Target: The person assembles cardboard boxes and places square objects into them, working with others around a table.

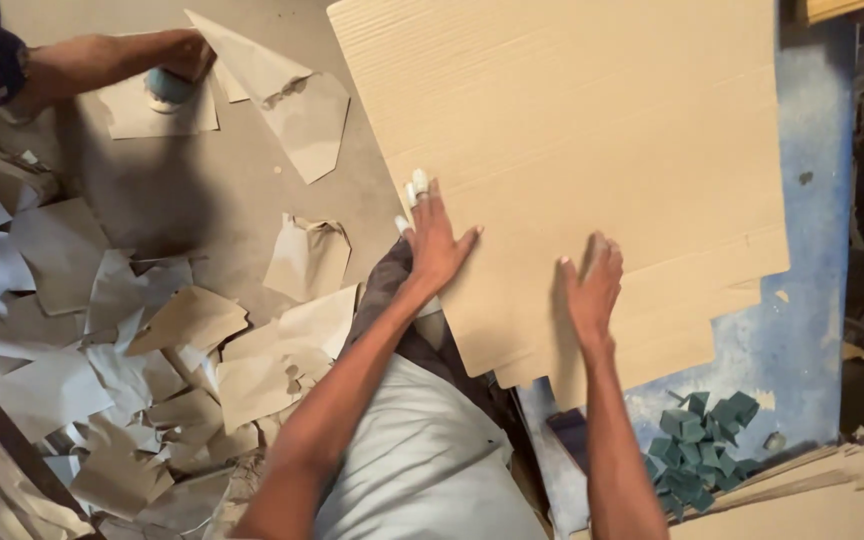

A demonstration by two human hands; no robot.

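A stack of corrugated cardboard sheets [572,150] fills the upper centre of the frame. Both the left hand [437,240] and the right hand [592,290] are laid open and flat on it. The sheets are judged light, stiff yet creasable, and best gripped at the edges.

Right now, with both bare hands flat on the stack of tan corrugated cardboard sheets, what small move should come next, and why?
Probably nudge the top sheets square. The left hand and right hand press flat on the stack of tan corrugated cardboard sheets, whose lower edges show stepped, misaligned layers near the pile of small green blocks.
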